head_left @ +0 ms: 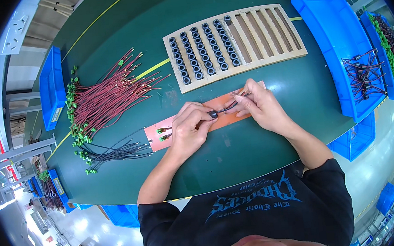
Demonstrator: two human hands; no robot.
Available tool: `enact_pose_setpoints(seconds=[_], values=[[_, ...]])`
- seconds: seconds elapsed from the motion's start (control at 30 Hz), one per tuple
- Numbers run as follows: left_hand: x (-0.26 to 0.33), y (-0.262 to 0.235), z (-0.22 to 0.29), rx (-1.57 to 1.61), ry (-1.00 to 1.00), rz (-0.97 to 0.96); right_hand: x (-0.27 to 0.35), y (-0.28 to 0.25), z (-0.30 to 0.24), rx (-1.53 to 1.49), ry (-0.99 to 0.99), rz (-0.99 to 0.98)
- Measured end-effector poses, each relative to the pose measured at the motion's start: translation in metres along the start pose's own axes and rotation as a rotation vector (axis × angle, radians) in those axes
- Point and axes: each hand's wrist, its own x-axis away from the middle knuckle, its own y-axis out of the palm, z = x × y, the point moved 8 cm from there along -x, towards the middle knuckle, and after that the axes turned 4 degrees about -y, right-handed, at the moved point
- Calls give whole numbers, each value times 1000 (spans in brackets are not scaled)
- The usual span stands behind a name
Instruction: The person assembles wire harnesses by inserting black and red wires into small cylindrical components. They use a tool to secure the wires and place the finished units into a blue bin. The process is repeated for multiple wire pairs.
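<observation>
An orange-pink board (229,119) lies on the green table in front of me, with two green connectors (161,130) at its left end. My left hand (190,127) is closed at the board's middle, fingertips at a small black ring-shaped core (212,114). Dark wires (227,107) run from the core toward the right. My right hand (263,108) pinches those wires near the board's right end. The wire stretch under my left hand is hidden.
A wooden rack (237,75) with rows of black cores stands beyond the board. Red wires (110,95) and black wires (115,152) with green connectors lie left. A blue bin (52,88) stands far left; a larger blue tray (321,18) at right holds wire assemblies (365,73).
</observation>
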Motion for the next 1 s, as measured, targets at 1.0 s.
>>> enact_pose_setpoints(seconds=[1.0], values=[[-14,1,15,23,-94,-219,4,-31,-29,645,-376,224]])
